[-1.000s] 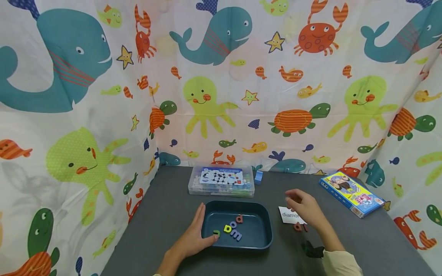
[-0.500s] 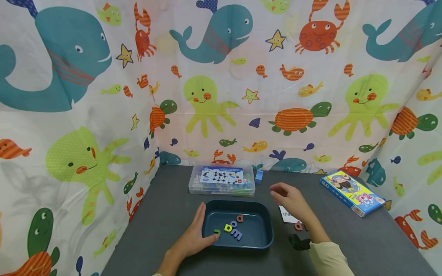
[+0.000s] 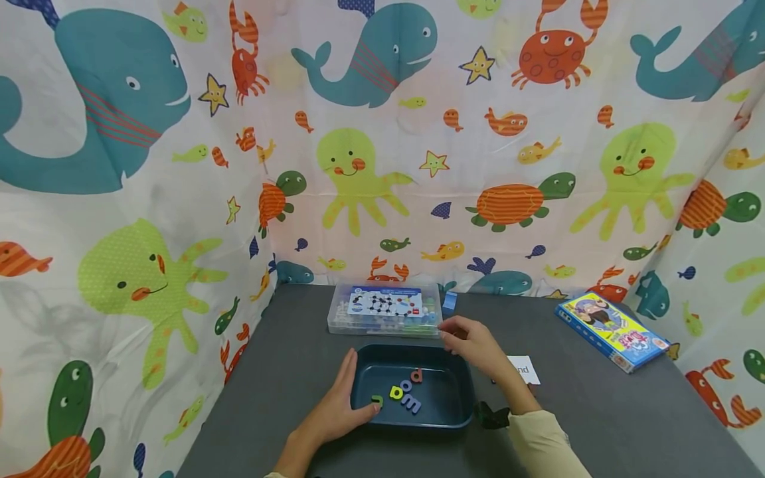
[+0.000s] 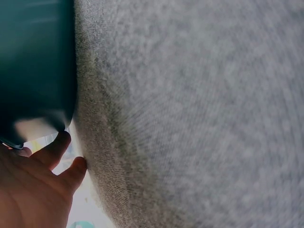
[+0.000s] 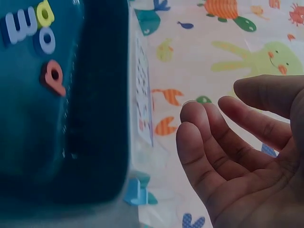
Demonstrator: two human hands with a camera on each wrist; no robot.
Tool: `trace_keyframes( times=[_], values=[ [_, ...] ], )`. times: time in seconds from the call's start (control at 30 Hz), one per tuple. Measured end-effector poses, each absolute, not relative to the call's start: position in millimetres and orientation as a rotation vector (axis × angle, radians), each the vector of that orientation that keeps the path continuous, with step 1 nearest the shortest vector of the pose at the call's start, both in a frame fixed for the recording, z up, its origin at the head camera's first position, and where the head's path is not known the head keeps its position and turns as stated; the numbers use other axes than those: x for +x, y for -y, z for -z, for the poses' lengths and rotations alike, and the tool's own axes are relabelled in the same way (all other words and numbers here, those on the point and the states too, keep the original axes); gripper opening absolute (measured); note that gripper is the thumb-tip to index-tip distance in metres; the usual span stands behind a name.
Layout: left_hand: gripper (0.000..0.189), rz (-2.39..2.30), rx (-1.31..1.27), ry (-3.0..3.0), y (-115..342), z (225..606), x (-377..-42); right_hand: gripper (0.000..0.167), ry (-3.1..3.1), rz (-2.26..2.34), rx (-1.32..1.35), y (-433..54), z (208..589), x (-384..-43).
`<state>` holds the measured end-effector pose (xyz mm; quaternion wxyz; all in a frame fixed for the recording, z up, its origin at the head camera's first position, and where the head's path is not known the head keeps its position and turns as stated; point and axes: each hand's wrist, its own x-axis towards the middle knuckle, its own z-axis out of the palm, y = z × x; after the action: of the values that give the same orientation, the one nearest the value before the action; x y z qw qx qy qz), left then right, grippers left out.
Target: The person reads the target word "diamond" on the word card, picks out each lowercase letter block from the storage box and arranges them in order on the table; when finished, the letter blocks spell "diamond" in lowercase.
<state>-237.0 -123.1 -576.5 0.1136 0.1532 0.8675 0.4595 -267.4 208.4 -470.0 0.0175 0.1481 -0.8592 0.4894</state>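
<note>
A dark blue tray [image 3: 442,419] holds several small letters: a purple m [image 3: 411,403], a purple o [image 3: 406,385], a yellow letter [image 3: 396,393], a red letter [image 3: 416,376] and a green one [image 3: 377,401]. My left hand [image 3: 335,405] holds the tray's left side, thumb over the rim and fingers along the outer wall. Above the tray's far right corner hovers my right hand [image 3: 475,345]. In the right wrist view its fingers [image 5: 192,147] are loosely bent, with nothing between them. A white word card [image 3: 524,369] lies partly hidden behind the right forearm.
Behind the tray stands a clear plastic case [image 3: 385,311], with a small light blue block [image 3: 449,303] beside it. A blue and yellow box [image 3: 612,330] lies at the right. A dark object [image 3: 493,417] is at the right wrist. A patterned curtain [image 3: 358,199] surrounds the table.
My right hand has moved left from over the word card to the tray's far right corner. The left hand and the letters in the tray stay put.
</note>
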Motion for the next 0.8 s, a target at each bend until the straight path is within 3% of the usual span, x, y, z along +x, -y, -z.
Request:
trace_keyframes(
  times=[0.8],
  values=[
    [0.117, -1.356, 0.473, -2.553, 125, 577, -237, 0.021, 2.752, -1.613, 0.681, -152, 497, -281]
  ],
)
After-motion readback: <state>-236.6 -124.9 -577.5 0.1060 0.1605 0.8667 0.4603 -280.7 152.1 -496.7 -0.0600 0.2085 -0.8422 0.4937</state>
